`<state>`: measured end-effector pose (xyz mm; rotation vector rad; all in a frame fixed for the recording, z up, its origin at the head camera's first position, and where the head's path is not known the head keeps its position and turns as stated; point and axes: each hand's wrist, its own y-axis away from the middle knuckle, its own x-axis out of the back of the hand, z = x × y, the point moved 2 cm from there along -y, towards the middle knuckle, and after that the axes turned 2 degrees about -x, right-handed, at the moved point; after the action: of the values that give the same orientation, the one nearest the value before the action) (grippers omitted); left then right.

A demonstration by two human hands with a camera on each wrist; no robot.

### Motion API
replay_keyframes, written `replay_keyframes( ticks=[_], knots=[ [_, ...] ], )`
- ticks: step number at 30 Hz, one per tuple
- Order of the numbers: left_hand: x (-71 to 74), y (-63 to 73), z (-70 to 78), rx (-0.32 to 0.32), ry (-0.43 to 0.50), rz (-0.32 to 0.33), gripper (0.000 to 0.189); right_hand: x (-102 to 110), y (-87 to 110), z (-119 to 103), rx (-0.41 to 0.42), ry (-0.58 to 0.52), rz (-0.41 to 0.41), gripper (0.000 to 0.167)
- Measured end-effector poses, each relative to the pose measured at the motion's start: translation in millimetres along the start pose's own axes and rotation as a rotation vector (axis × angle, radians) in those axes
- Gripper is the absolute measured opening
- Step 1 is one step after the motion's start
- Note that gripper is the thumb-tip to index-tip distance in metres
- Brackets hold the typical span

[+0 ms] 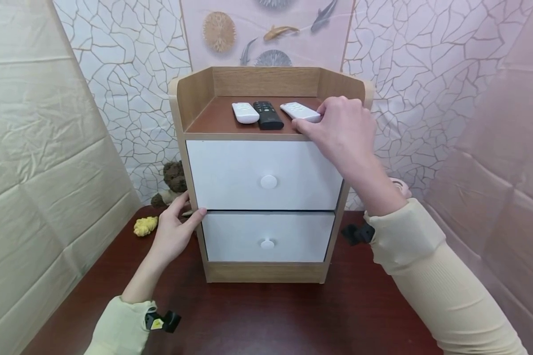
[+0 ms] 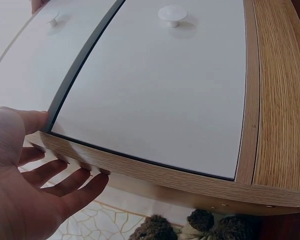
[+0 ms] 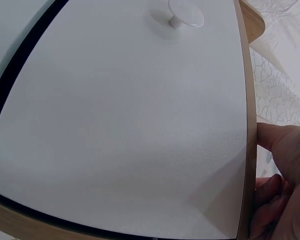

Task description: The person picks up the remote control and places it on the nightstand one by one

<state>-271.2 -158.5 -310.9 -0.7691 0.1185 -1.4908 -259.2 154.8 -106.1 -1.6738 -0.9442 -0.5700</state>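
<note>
A small two-drawer cabinet (image 1: 266,272) with white drawer fronts and round knobs stands before me. On its brown top lie a white remote control (image 1: 245,113), a black remote control (image 1: 268,116) and a second white remote control (image 1: 299,111) on the right. My right hand (image 1: 346,129) pinches the near end of that right-hand remote, thumb in front; in the right wrist view the cabinet's top edge hides the remote. My left hand (image 1: 175,229) rests on the cabinet's left front corner, thumb at the gap between the drawers (image 2: 155,90) and spread fingers against the side panel.
A brown plush toy (image 1: 174,176) sits behind the cabinet's left side, and a lumpy yellow object (image 1: 145,226) lies near it. A pale pink item (image 1: 400,187) shows partly behind my right forearm. Raised wooden edges (image 1: 266,82) border the cabinet top's back and sides.
</note>
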Motion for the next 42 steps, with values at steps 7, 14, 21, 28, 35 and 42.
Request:
replay_keyframes(
  ticks=[7,14,21,28,35,42],
  knots=[
    [0.0,1.1,-0.5,0.004,-0.005,0.001,0.061,2.0,8.1,2.9,0.035,-0.047,0.009,0.062],
    [-0.4,0.6,-1.3,0.000,-0.002,0.000,0.061,4.6,14.6,7.1,0.059,-0.107,0.015,0.056],
    [-0.1,-0.5,0.4,0.001,-0.017,-0.005,0.061,7.8,21.9,13.8,0.124,-0.229,0.011,0.047],
    [0.4,1.8,2.4,0.001,-0.019,-0.005,0.061,21.5,49.2,34.6,0.257,-0.327,0.117,0.035],
    [-0.9,0.3,2.0,-0.004,-0.007,-0.001,0.061,54.4,83.0,79.2,0.333,-0.269,0.286,0.030],
    [-1.0,1.3,0.8,0.013,-0.004,0.002,0.061,71.9,113.7,132.8,0.139,-0.310,0.305,0.029]
  ],
)
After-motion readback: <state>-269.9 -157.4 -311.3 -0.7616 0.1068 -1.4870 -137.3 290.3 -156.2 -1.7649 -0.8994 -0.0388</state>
